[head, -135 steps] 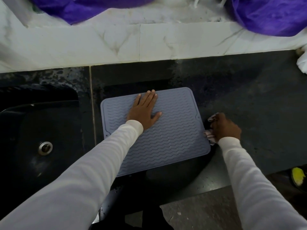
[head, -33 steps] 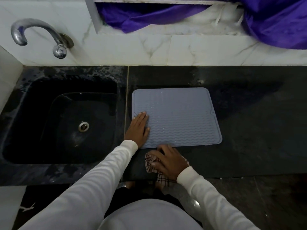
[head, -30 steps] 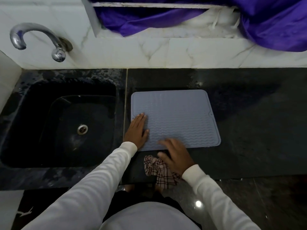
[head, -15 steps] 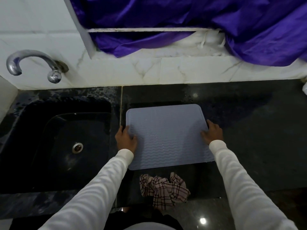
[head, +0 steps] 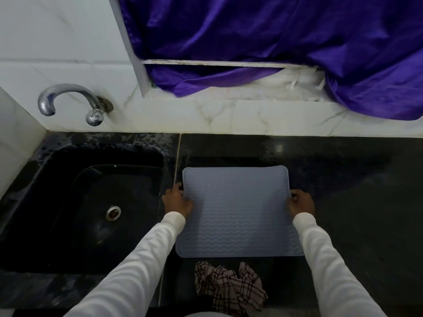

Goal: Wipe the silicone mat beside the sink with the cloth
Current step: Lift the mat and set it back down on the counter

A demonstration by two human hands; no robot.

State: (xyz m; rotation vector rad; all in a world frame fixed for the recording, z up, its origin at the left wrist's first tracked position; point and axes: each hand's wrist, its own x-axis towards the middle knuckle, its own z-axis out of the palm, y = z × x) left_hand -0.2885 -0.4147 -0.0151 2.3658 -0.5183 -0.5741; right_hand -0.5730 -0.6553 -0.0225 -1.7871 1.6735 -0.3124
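Hands: left hand (head: 177,202) and right hand (head: 301,202) each pinch a side edge of the silicone mat (head: 238,213).
Cloth (head: 229,286): released, bunched on the surface nearer the body than both hands.
Risk: floppy mat may sag or fold if lifted, slide toward the sink (head: 96,202) beyond the left hand, or drag the cloth off the edge.

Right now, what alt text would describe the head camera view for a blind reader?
Both hands, left hand and right hand, grip the grey silicone mat by its side edges beside a black sink. A checked cloth lies crumpled at the counter's front.

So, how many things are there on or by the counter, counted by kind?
Silicone mat: 1
Checked cloth: 1
Sink: 1
Tap: 1
Purple fabric: 1
Total: 5
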